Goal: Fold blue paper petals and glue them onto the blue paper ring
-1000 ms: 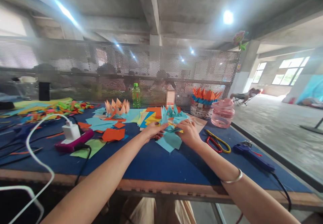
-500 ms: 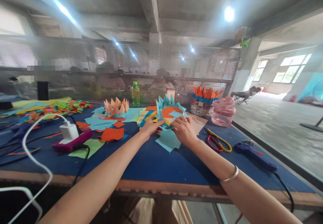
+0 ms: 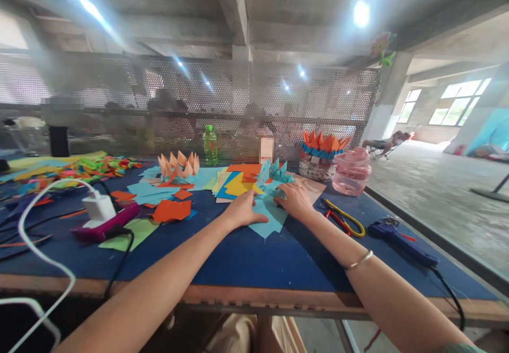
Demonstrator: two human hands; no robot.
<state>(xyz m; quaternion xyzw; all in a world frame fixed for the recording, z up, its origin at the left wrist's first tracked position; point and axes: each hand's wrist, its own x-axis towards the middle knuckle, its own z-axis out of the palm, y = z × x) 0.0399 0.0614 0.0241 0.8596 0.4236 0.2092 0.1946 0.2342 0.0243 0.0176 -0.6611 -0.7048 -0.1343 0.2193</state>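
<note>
A light blue folded-paper crown [image 3: 274, 170] with pointed tips lies low on the table just beyond my hands. My left hand [image 3: 242, 211] is at its near left side, thumb stretched to the right and apart from the fingers. Over a light blue paper sheet [image 3: 267, 221], the left thumb hangs or rests; I cannot tell which. At the crown's right front is my right hand [image 3: 296, 199], its fingers bent and the thumb apart, fingertips at the light blue paper. Yellow paper [image 3: 242, 184] and other coloured sheets lie beyond my left hand.
Peach paper crown [image 3: 178, 165] and green bottle [image 3: 210, 145] stand at the back. To the right are an orange-and-blue crown on a container [image 3: 318, 165], pink jug [image 3: 351, 173], scissors [image 3: 345, 219] and blue glue gun [image 3: 401, 241]. Left: purple power strip [image 3: 105, 224], orange scraps [image 3: 172, 211].
The light blue crown has dropped lower and shows fewer raised points. My left hand has come off it, its thumb spreading nearer to me; the right hand has shifted slightly. The view moved a little.
</note>
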